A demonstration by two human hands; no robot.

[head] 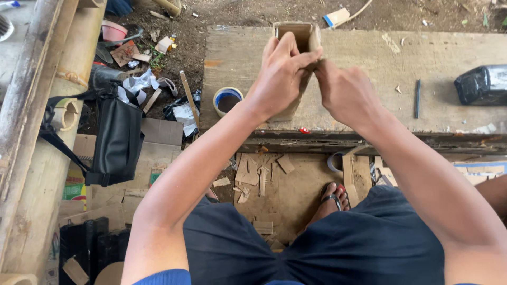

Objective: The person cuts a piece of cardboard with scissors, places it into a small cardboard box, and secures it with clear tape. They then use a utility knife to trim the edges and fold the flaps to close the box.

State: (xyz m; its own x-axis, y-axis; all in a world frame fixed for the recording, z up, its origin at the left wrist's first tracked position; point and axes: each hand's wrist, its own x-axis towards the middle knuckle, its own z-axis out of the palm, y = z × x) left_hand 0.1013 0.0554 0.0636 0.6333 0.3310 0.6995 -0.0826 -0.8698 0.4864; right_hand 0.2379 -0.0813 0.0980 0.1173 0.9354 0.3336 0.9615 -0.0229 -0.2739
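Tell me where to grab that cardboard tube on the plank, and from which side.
Grip the cardboard tube by its flat side walls near the open top, from the near side. It stands upright on the plank, and both hands, left and right, already pinch it there.

This is an outdoor workshop, a simple one for handcraft with cardboard and bamboo. The worktop is a rough wooden plank (pixel 369 74) with worn edges, and it stands over bare earth (pixel 211 21) mixed with rubbish and paper bits. Thick bamboo poles (pixel 37 105) lie along the left side. Under the plank the ground is covered with flat cardboard sheets (pixel 158 153) and many small cardboard offcuts (pixel 259 174). A roll of tape (pixel 227 100) sits on the plank edge, and a black bag (pixel 116 142) rests beside the poles.
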